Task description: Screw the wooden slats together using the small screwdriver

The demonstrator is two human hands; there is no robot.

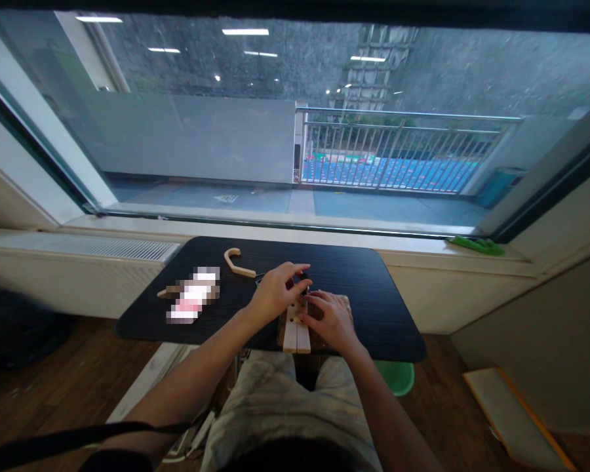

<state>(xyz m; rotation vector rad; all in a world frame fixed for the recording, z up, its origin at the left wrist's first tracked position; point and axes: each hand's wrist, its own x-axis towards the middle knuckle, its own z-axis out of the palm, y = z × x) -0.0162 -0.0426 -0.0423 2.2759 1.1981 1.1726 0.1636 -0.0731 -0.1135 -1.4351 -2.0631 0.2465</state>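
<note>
My left hand point(274, 294) reaches over the middle of the table, its thumb and fingers closed on a small dark object point(304, 278), too small to name. Below that, two pale wooden strips point(296, 337) lie side by side, with dark round holes near their far end. They rest on a brown block, mostly covered by my hands. My right hand point(332, 320) presses its thumb and bent fingers against the strips from the right. A hook-shaped piece of pale wood point(236, 265) lies beyond my left hand.
The black table point(373, 288) stands below a wide window. On its left, a blurred-out bright patch point(194, 296) covers something beside a wooden piece point(162, 294). A green bowl point(397, 377) is below the right edge, and a radiator point(78, 269) stands to the left.
</note>
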